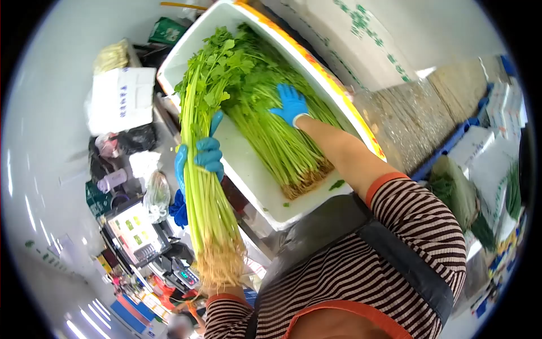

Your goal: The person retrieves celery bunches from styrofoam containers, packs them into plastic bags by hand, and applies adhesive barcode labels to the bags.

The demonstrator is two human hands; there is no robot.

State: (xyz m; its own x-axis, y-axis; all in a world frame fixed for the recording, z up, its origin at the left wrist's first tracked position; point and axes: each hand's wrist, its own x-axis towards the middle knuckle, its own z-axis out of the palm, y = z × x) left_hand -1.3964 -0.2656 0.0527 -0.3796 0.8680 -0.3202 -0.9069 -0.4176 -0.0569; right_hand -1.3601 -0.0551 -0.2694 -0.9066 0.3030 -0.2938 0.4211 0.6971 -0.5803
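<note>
My left hand point(202, 155), in a blue glove, is wrapped round the stalks of a bunch of celery point(197, 192), its pale roots hanging toward me and its leaves at the far end. This bunch is held over the left wall of a white foam box point(254, 189). Inside the box lies a larger pile of celery point(271, 135), roots toward me. On top of that pile rests my right hand point(292, 104), also blue-gloved, its fingers spread flat over the stalks and leaves.
To the left stand a white carton point(121, 100), plastic bags point(157, 195), a lilac bottle point(112, 179) and a screen point(134, 230). Another person point(180, 325) is at the lower left. Wrapped greens point(454, 189) and white boxes lie at the right. A dark apron covers my front.
</note>
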